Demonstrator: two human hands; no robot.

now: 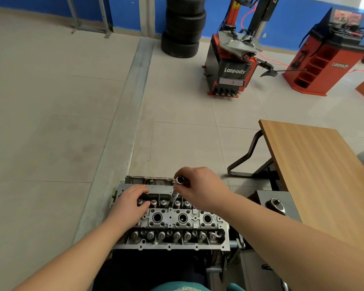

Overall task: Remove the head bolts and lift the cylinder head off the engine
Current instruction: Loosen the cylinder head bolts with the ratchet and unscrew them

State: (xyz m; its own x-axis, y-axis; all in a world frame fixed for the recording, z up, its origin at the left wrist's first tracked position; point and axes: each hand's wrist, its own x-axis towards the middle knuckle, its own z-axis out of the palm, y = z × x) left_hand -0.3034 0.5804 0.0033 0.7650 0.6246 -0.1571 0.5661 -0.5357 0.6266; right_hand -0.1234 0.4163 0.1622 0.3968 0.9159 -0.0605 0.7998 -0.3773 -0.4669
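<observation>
Tiled workshop floor surrounds the cylinder head point(172, 223), which sits directly beneath your hands. Your left hand point(132, 203) rests flat, fingers relaxed, steadying the casting. Your right hand point(200, 186) pinches the socket extension point(176, 190) upright, probably on a bolt. Right of it stands a wooden desk point(315, 169); beyond, stacked tyres point(183, 28).

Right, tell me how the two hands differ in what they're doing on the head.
The left hand lies flat with relaxed fingers on the cylinder head, near its left end; the right hand is raised above the far edge. The left hand holds nothing; the right hand pinches the top of a socket extension that stands upright in the head. Both are bare and reach over the head's far side.
</observation>
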